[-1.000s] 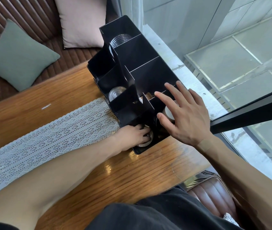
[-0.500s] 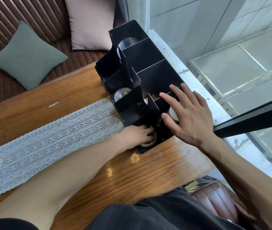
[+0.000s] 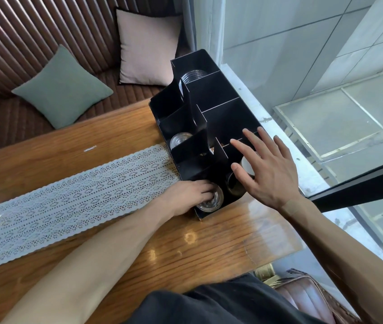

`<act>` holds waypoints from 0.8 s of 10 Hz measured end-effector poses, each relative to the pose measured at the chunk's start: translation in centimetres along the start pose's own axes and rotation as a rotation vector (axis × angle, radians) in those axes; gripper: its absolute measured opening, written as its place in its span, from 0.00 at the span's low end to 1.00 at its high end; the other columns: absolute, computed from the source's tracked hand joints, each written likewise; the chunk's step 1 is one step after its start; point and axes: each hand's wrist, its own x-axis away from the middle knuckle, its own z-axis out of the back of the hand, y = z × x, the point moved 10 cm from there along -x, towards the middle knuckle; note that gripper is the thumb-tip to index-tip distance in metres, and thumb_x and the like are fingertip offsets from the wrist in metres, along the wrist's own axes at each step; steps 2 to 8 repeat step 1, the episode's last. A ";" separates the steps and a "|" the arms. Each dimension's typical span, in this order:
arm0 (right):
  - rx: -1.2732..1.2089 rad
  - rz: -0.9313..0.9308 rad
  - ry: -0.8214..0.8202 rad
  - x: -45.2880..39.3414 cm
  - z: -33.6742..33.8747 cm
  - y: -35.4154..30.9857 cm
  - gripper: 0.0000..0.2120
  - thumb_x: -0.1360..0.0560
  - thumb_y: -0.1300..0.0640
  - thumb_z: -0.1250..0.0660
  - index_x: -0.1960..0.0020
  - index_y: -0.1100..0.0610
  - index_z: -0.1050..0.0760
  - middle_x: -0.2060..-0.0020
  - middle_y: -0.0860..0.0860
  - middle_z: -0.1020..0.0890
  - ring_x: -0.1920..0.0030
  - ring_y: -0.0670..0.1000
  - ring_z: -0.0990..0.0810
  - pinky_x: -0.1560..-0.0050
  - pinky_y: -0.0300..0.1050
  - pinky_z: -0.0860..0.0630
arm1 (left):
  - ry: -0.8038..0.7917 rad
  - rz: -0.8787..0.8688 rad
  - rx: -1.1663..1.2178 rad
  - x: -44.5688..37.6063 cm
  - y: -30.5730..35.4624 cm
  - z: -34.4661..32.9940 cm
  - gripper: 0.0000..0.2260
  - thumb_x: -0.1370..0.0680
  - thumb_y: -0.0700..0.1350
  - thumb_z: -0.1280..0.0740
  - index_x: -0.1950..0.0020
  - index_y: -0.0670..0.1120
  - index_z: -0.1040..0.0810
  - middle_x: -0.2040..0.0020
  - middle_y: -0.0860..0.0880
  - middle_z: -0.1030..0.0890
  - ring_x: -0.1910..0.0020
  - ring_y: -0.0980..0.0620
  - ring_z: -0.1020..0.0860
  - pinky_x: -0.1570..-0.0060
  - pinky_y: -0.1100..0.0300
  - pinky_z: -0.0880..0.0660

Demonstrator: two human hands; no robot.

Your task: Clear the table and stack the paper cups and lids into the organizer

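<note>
A black organizer with several compartments stands on the wooden table by the window. My left hand rests at its near left corner, fingertips on a clear lid stack in the front slot. My right hand hovers flat with fingers spread over the near right compartments, partly hiding a white cup. More clear lids lie in a middle left slot, and a ribbed clear stack sits in the far compartment.
A white lace runner crosses the table to the organizer. A green cushion and a pink cushion lie on the brown bench behind. A window ledge runs along the table's right side.
My right hand has lifted slightly off the organizer, fingers spread wider. The left hand stays on the front lid stack. The camera view shifted a little.
</note>
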 end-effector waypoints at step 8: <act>-0.089 0.048 0.092 0.9 1.0 -0.5 0.23 0.21 0.42 0.44 0.32 0.50 0.24 0.28 0.52 0.26 0.24 0.57 0.36 0.24 0.60 0.42 | 0.189 0.202 0.122 2.6 -1.3 1.7 0.20 0.23 0.33 0.36 0.32 0.46 0.25 0.27 0.49 0.28 0.28 0.49 0.31 0.47 0.48 0.21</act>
